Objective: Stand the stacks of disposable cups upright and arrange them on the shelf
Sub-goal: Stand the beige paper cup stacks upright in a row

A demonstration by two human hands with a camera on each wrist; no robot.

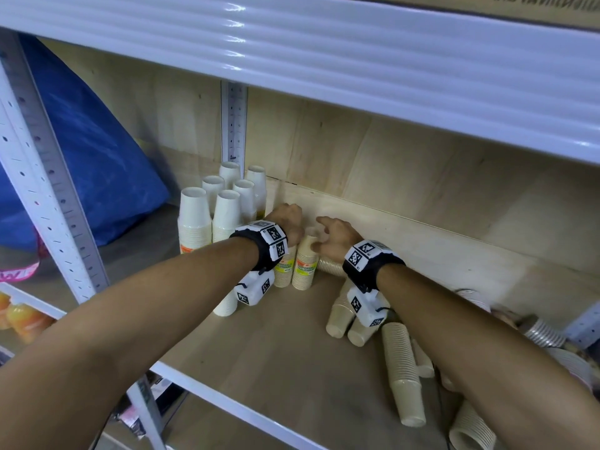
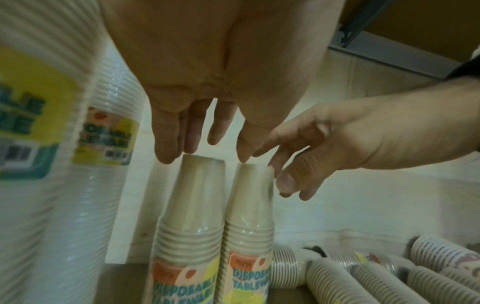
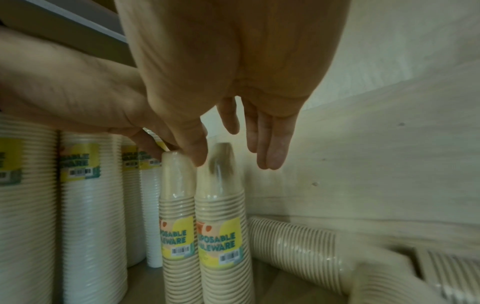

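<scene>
Two beige cup stacks with yellow labels stand upright side by side on the wooden shelf (image 1: 276, 358), the left one (image 1: 283, 271) (image 2: 192, 205) (image 3: 179, 205) and the right one (image 1: 304, 266) (image 2: 252, 205) (image 3: 221, 205). My left hand (image 1: 285, 219) (image 2: 192, 131) hovers over their tops with straight fingers, the tips just touching. My right hand (image 1: 334, 237) (image 3: 262, 139) comes in from the right. Its fingers are spread loosely about the right stack's top and grip nothing. Behind and to the left, several white cup stacks (image 1: 224, 206) stand upright.
Several beige stacks (image 1: 404, 368) lie on their sides at the right of the shelf, one (image 3: 298, 246) just beside the standing pair. The white upper shelf (image 1: 324, 60) hangs low overhead. A blue bag (image 1: 81, 151) fills the bay at the left.
</scene>
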